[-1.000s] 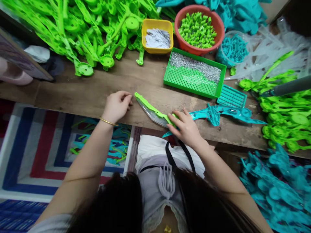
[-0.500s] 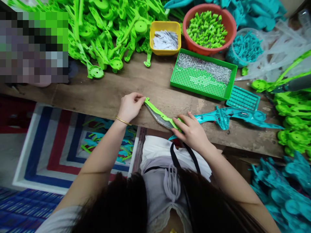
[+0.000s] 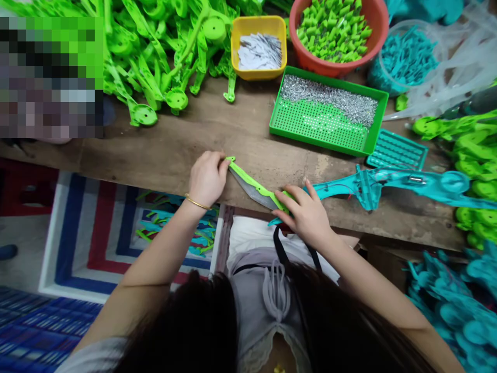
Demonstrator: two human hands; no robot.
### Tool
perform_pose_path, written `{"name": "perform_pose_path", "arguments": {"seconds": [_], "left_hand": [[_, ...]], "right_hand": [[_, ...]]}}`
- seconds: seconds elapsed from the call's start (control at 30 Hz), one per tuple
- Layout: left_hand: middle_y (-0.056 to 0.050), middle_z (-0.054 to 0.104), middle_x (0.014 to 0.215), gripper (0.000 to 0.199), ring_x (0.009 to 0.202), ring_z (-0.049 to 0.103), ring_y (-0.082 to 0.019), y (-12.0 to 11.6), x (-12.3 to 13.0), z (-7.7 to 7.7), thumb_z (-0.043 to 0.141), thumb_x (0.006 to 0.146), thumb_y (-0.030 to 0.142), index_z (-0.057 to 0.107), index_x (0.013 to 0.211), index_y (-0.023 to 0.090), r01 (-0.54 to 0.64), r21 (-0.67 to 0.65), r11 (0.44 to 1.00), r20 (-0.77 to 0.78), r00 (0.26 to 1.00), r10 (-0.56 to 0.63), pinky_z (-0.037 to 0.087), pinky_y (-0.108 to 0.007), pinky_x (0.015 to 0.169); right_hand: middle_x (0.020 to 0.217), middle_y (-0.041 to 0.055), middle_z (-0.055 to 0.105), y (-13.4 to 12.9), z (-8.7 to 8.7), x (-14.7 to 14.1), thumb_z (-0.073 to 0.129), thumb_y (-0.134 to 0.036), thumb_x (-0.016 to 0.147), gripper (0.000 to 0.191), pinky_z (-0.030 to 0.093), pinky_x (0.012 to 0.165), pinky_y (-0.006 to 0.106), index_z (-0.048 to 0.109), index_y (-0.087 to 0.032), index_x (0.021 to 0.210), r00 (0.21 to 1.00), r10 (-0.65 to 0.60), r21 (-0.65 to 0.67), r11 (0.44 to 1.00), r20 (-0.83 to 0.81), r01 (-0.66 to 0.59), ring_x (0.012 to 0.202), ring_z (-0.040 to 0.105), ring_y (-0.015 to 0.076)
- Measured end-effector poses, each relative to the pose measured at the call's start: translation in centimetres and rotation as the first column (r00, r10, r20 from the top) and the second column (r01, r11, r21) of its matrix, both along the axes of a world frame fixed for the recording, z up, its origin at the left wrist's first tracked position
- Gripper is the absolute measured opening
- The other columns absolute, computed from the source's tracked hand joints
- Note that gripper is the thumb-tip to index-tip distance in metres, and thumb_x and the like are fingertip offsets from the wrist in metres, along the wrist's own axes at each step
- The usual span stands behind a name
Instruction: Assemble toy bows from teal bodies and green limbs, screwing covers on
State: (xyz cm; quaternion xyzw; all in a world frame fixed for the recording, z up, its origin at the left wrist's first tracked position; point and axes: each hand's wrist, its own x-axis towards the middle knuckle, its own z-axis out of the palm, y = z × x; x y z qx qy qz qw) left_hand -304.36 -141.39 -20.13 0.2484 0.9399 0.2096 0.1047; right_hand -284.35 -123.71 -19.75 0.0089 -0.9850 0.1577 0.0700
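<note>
We see one wooden bench [image 3: 163, 153] crossing the frame, worn pale in spots right of centre. On it, upper left, we log a heap of green parts [image 3: 151, 85]; the far left is pixelated, so we can't tell there. Top centre, we have a yellow box [image 3: 258, 74], with a red bowl [image 3: 328, 65] beside it and a clear tub [image 3: 382, 84] upper right. Below those, a green tray [image 3: 316, 136], slightly askew. Right of centre, we note a teal tray [image 3: 399, 153] and, just below, a long teal part [image 3: 396, 178]. Right edge: more green pieces [image 3: 476, 155], piled.
</note>
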Motion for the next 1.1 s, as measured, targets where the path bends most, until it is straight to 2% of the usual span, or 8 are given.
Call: {"name": "perform_pose_path", "arguments": {"seconds": [0.13, 0.27, 0.33, 0.43, 0.6, 0.77, 0.97, 1.1], "left_hand": [[-0.016, 0.057, 0.115, 0.021, 0.117, 0.051, -0.032, 0.1, 0.5, 0.0, 0.050, 0.091, 0.030, 0.061, 0.100, 0.015, 0.005, -0.045, 0.999, -0.059, 0.998, -0.008, 0.039, -0.046, 0.104], [-0.009, 0.061, 0.099, 0.016, 0.097, 0.060, -0.023, -0.1, -0.1, -0.3, 0.062, 0.082, 0.030, 0.054, 0.089, 0.018, -0.156, 0.227, 0.961, 0.240, 0.966, 0.100, 0.050, -0.039, 0.091], [-0.004, 0.063, 0.087, 0.026, 0.082, 0.063, -0.018, 0.0, 0.3, -0.4, 0.066, 0.078, 0.035, 0.050, 0.090, 0.019, -0.381, 0.416, 0.825, 0.505, 0.852, 0.139, 0.054, -0.034, 0.080], [0.000, 0.064, 0.080, 0.046, 0.073, 0.065, -0.015, 0.7, 2.0, -0.6, 0.079, 0.065, 0.041, 0.049, 0.092, 0.019, -0.625, 0.514, 0.588, 0.776, 0.631, -0.007, 0.056, -0.032, 0.072], [0.002, 0.066, 0.075, 0.059, 0.071, 0.069, -0.016, 1.6, 4.8, -0.3, 0.090, 0.054, 0.043, 0.051, 0.091, 0.018, -0.686, 0.558, 0.467, 0.810, 0.573, -0.127, 0.060, -0.030, 0.066], [0.002, 0.067, 0.081, 0.054, 0.074, 0.071, -0.016, 1.3, 5.3, 0.2, 0.090, 0.059, 0.037, 0.053, 0.096, 0.020, -0.652, 0.641, 0.406, 0.744, 0.658, -0.118, 0.059, -0.024, 0.065], [0.003, 0.066, 0.082, 0.051, 0.071, 0.071, -0.015, 1.7, 5.5, 0.2, 0.089, 0.059, 0.030, 0.055, 0.095, 0.021, -0.675, 0.652, 0.346, 0.742, 0.662, -0.106, 0.060, -0.025, 0.062], [0.003, 0.067, 0.082, 0.052, 0.073, 0.071, -0.016, 1.1, 5.1, 0.9, 0.089, 0.060, 0.031, 0.053, 0.098, 0.023, -0.660, 0.628, 0.412, 0.760, 0.634, -0.143, 0.060, -0.027, 0.064]], "right_hand": [[0.115, 0.0135, 0.067, 0.0, -0.6, 0.1, 0.050, -0.041, 0.096, 0.037, 0.036, 0.112, 0.053, 0.064, -0.018, 0.121, 1.000, -0.012, -0.034, 0.999, -0.014, 0.012, 0.109, 0.063, 0.0238], [0.112, 0.0123, 0.068, 0.4, -1.3, 0.2, 0.052, -0.039, 0.095, 0.033, 0.042, 0.107, 0.048, 0.065, -0.018, 0.117, 0.995, 0.022, -0.038, 0.999, -0.094, -0.026, 0.105, 0.063, 0.0225], [0.111, 0.0128, 0.067, 0.7, -1.7, 0.4, 0.054, -0.037, 0.094, 0.032, 0.043, 0.106, 0.046, 0.065, -0.016, 0.116, 0.988, 0.031, -0.031, 0.999, -0.149, -0.036, 0.104, 0.063, 0.0222], [0.112, 0.0134, 0.067, 1.0, -1.7, 0.6, 0.055, -0.036, 0.094, 0.032, 0.043, 0.105, 0.046, 0.064, -0.015, 0.116, 0.981, 0.030, -0.044, 0.998, -0.191, -0.039, 0.105, 0.062, 0.0220], [0.102, 0.0122, 0.070, 0.7, 0.7, -0.9, 0.049, -0.053, 0.094, 0.046, 0.042, 0.100, 0.044, 0.064, -0.014, 0.113, 0.999, 0.025, 0.014, 1.000, -0.029, -0.025, 0.097, 0.064, 0.0241], [0.084, 0.0115, 0.071, -0.7, 1.9, -4.4, 0.026, -0.052, 0.101, 0.057, 0.039, 0.070, 0.033, 0.068, -0.015, 0.088, 0.963, -0.010, 0.081, 0.997, 0.269, -0.012, 0.083, 0.066, 0.0240], [0.084, 0.0127, 0.074, -1.1, 0.7, -5.2, 0.022, -0.052, 0.102, 0.063, 0.031, 0.064, 0.031, 0.070, -0.014, 0.087, 0.959, 0.005, 0.037, 0.999, 0.284, -0.016, 0.081, 0.066, 0.0210], [0.081, 0.0130, 0.073, -0.8, 0.8, -4.7, 0.025, -0.052, 0.101, 0.062, 0.031, 0.065, 0.031, 0.071, -0.013, 0.086, 0.961, 0.002, 0.010, 1.000, 0.278, -0.005, 0.081, 0.066, 0.0204]]}}
